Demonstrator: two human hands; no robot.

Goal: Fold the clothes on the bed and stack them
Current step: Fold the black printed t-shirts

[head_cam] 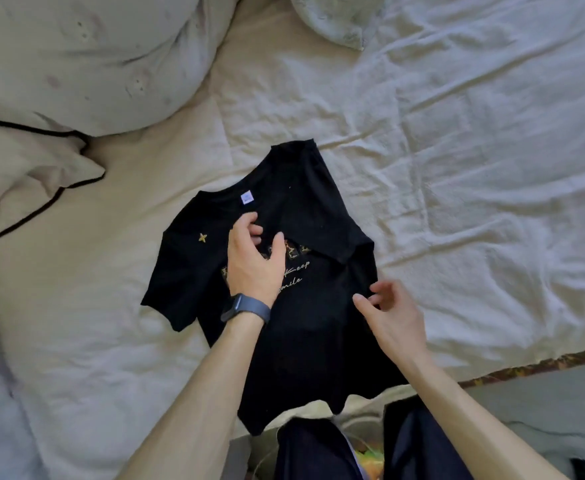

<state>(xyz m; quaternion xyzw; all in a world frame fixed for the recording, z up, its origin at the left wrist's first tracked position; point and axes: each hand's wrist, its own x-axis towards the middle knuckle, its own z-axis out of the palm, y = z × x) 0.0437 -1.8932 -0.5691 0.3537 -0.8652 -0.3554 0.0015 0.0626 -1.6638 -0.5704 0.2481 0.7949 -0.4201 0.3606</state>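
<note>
A black T-shirt [312, 327] with gold lettering and a small gold star lies face up on the bed, collar pointing away from me. Its right sleeve and side are folded in over the chest. My left hand [253, 261], with a dark band on the wrist, rests on the chest just below the collar, fingers bent onto the fabric and thumb spread at the edge of the folded part. My right hand [393, 317] is at the shirt's right edge, fingers and thumb loosely curled and apart, with no cloth clearly pinched between them.
The bed is covered by a wrinkled cream sheet [457, 168]. A large pillow [87, 57] and a cream pillowcase with black piping [24, 174] lie at the far left, and another pillow [336, 19] at the top. My dark trouser legs [318, 452] stand at the bed's near edge.
</note>
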